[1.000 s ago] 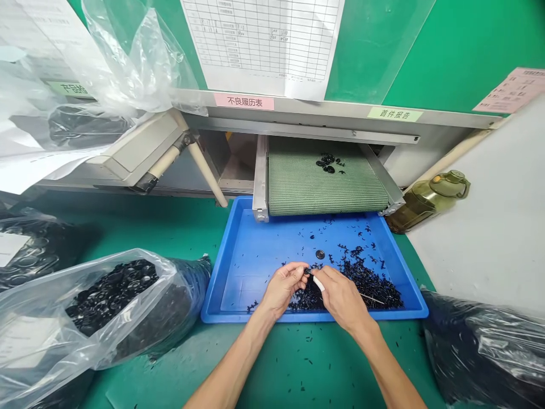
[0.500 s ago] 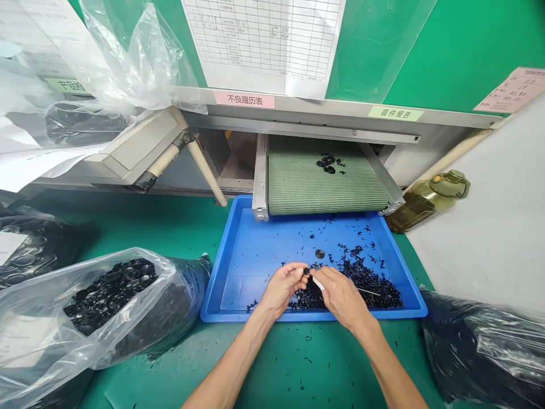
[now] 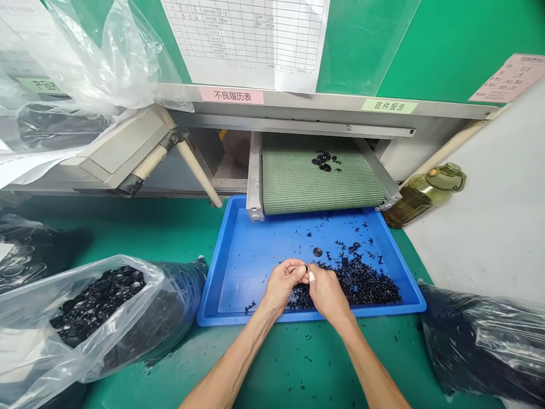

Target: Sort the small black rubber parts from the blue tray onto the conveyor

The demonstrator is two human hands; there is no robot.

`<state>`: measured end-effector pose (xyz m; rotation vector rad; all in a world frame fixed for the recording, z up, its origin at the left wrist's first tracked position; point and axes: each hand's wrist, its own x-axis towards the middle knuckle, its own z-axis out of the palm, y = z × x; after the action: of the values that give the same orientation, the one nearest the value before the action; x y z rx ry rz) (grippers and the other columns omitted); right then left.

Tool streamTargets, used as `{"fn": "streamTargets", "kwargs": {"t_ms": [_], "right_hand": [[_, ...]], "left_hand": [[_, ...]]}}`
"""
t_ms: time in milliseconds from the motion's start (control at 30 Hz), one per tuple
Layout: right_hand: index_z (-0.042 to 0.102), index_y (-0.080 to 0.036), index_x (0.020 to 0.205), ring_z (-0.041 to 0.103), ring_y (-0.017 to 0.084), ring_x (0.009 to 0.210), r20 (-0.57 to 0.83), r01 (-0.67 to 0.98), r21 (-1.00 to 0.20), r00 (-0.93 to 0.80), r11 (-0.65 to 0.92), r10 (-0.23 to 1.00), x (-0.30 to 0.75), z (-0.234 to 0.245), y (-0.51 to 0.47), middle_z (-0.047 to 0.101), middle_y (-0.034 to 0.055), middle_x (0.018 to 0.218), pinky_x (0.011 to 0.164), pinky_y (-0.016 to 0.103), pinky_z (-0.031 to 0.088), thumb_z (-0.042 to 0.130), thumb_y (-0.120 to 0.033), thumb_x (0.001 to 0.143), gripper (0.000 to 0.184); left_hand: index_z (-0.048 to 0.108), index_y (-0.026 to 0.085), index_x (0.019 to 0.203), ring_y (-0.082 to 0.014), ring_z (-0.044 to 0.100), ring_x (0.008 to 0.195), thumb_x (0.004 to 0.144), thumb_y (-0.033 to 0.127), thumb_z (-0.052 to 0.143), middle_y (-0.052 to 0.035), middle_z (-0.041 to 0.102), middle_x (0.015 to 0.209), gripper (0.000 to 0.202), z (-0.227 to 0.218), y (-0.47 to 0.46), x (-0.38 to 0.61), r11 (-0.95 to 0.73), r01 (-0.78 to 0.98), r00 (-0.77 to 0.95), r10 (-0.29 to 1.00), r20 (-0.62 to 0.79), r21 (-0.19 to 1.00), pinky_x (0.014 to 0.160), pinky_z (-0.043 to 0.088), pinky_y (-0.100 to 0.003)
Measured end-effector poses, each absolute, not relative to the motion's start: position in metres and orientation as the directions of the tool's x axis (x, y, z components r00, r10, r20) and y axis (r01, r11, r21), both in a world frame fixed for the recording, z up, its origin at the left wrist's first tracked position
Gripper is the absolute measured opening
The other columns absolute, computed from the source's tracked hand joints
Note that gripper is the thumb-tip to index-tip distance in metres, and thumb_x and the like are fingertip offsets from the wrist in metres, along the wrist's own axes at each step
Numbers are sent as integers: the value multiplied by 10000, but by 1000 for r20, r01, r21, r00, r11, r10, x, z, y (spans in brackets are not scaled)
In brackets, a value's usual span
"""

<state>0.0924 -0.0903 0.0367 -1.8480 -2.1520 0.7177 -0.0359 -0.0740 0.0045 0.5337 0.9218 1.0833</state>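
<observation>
My left hand (image 3: 281, 284) pinches a small black ring-like part (image 3: 306, 268) between thumb and fingertips, above the blue tray (image 3: 213, 267). Right against that part, my right hand (image 3: 327, 289) is closed, with a white wrap (image 3: 311, 276) on its thumb. A thin metal rod stuck out behind this hand a moment ago; the hand now hides it. Under and beside both hands lies a pile of small black scraps (image 3: 370, 282). One black disc (image 3: 317, 251) rests in the tray just beyond my fingers.
A green conveyor belt (image 3: 298, 182) ends over the tray's far edge, carrying several black discs (image 3: 322, 161). On the left stands an open plastic bag (image 3: 170, 307) of black rings. A filled bag (image 3: 481, 341) and a green bottle (image 3: 426, 193) are at the right.
My right hand has turned, its wrist swinging inward and its fingers curling closer around the part. The metal rod behind it no longer shows. The view has shifted slightly.
</observation>
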Motion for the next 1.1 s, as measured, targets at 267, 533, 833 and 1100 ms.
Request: {"fn": "streamTargets", "kwargs": {"t_ms": [267,533,833,1100], "right_hand": [[599,-189,1118,601,197,899,-129,897,-443,-69,5,989,128,17,-26,636,101,1034,775,270,395,382,-57,803,405],[670,-196,1001,590,194,898,-152,821,-566,-189,72,970,122,-4,39,637,81,1039,769,256,392,442,-24,721,400],[647,-154,953,592,150,713,-213,431,-899,-284,-74,935,110,27,-30,688,28,806,626,233,420,514,-251,731,277],[559,-190,870,542,135,656,-171,457,-886,-159,-81,972,101,45,-58,640,-2,754,610,243,389,492,-219,732,155]], "left_hand": [[597,120,724,-101,611,643,636,133,728,-64,675,773,158,0,-62,-43,447,-715,142,846,-513,537,608,507,-190],[604,140,792,-85,583,621,676,193,725,-16,619,730,176,-3,-58,-45,430,-717,140,860,-491,548,553,476,-171],[682,136,946,-87,529,647,593,290,821,-27,647,772,410,2,-65,-38,347,-660,106,921,-374,667,597,393,-204],[701,120,930,-66,357,522,642,390,772,32,514,561,401,-2,-70,-38,325,-494,112,944,-311,806,517,246,-222]]}}
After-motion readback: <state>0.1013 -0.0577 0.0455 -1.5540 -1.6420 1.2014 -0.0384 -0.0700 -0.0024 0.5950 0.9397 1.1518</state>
